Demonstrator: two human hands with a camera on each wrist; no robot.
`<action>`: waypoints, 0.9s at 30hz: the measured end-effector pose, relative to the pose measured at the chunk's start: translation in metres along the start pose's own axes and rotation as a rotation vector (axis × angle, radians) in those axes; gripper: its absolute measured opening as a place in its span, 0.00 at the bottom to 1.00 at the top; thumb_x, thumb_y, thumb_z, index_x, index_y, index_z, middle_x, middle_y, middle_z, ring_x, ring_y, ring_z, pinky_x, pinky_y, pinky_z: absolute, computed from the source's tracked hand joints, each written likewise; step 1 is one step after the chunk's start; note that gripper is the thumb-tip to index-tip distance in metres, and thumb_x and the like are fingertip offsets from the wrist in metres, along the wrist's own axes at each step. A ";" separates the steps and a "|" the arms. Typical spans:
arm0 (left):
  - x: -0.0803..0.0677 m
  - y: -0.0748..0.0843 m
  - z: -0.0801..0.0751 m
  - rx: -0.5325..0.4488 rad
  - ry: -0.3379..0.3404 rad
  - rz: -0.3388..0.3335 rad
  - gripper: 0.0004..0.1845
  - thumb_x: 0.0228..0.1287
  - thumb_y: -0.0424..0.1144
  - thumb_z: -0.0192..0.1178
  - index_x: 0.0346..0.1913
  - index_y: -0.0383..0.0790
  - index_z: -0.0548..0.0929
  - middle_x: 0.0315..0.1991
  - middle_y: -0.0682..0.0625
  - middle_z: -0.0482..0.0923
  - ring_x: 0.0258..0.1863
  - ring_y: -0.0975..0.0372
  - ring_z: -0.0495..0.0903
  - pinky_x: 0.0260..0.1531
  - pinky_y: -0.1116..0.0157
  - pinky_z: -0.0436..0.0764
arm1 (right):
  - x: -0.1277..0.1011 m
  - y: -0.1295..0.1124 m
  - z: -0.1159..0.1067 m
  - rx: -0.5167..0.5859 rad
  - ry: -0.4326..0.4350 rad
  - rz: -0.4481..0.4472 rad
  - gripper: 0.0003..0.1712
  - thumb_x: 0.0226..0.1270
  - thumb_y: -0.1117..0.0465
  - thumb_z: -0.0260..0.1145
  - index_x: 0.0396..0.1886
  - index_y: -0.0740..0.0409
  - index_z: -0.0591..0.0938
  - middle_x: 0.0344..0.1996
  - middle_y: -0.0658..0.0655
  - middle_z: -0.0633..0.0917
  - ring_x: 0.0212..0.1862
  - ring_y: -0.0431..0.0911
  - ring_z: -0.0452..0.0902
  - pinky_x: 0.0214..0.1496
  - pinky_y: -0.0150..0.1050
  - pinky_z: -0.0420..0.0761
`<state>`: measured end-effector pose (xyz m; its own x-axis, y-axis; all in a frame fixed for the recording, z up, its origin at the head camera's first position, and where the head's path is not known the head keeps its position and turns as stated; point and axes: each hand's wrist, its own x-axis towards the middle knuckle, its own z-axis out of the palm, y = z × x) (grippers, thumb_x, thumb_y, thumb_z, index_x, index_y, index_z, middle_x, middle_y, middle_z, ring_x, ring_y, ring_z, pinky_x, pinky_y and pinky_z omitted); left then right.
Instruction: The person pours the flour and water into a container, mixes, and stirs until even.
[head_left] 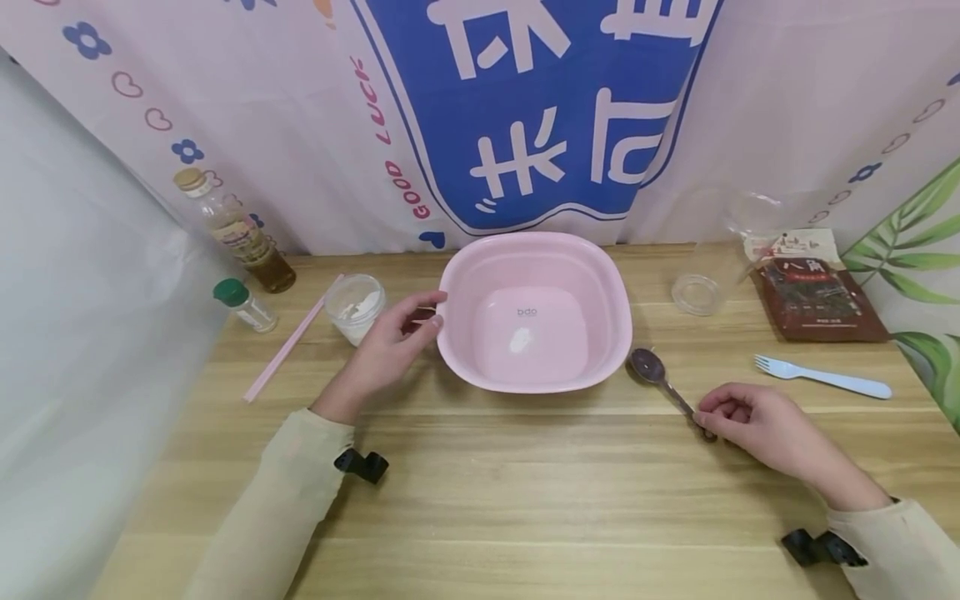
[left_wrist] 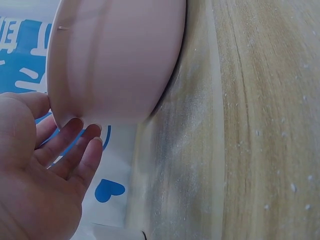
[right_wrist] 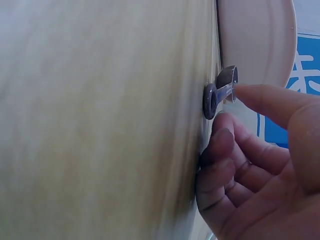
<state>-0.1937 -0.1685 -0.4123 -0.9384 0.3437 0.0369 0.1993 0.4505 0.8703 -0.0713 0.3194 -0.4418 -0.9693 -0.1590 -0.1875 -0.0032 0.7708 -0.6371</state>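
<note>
A pink plastic basin (head_left: 533, 335) stands at the middle of the table near the back. My left hand (head_left: 393, 346) holds its left rim; in the left wrist view the thumb lies at the rim and the fingertips (left_wrist: 75, 124) curl in under it. To the right of the basin a dark spoon (head_left: 670, 392) lies on the table, bowl toward the basin. My right hand (head_left: 761, 425) has thumb and forefinger at the end of its handle, pinching it. In the right wrist view the thumb (right_wrist: 255, 97) is beside the spoon (right_wrist: 220, 92), and the other fingers curl by the tabletop.
Left of the basin are a jar of white powder (head_left: 356, 308), pink chopsticks (head_left: 292, 340), a green-capped shaker (head_left: 245, 305) and an oil bottle (head_left: 247, 242). On the right are a clear container (head_left: 697, 293), a brown spice packet (head_left: 817, 300) and a blue fork (head_left: 825, 377). A printed curtain (head_left: 300, 125) hangs behind.
</note>
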 end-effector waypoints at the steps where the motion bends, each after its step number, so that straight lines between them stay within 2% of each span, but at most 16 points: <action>1: 0.000 0.000 0.000 0.003 -0.001 -0.003 0.24 0.83 0.39 0.58 0.76 0.38 0.74 0.71 0.39 0.78 0.66 0.46 0.81 0.64 0.49 0.84 | 0.000 0.000 0.001 -0.002 -0.005 0.002 0.10 0.76 0.55 0.73 0.45 0.58 0.89 0.31 0.49 0.87 0.29 0.36 0.75 0.30 0.32 0.77; 13: 0.000 0.001 -0.001 0.035 0.008 0.020 0.24 0.83 0.38 0.58 0.76 0.37 0.75 0.72 0.37 0.77 0.67 0.44 0.81 0.68 0.45 0.82 | 0.004 -0.003 0.003 -0.050 -0.062 0.034 0.09 0.75 0.54 0.74 0.39 0.55 0.88 0.29 0.48 0.84 0.28 0.36 0.71 0.30 0.32 0.73; 27: 0.001 -0.001 -0.001 0.031 0.009 0.035 0.24 0.83 0.37 0.58 0.76 0.36 0.75 0.73 0.37 0.77 0.67 0.44 0.81 0.67 0.43 0.81 | 0.005 -0.006 0.003 -0.060 -0.106 0.004 0.11 0.78 0.53 0.71 0.33 0.51 0.89 0.25 0.46 0.83 0.26 0.35 0.69 0.30 0.32 0.68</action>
<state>-0.1947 -0.1690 -0.4125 -0.9332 0.3520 0.0720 0.2407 0.4639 0.8526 -0.0755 0.3119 -0.4415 -0.9378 -0.2176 -0.2706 -0.0168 0.8068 -0.5906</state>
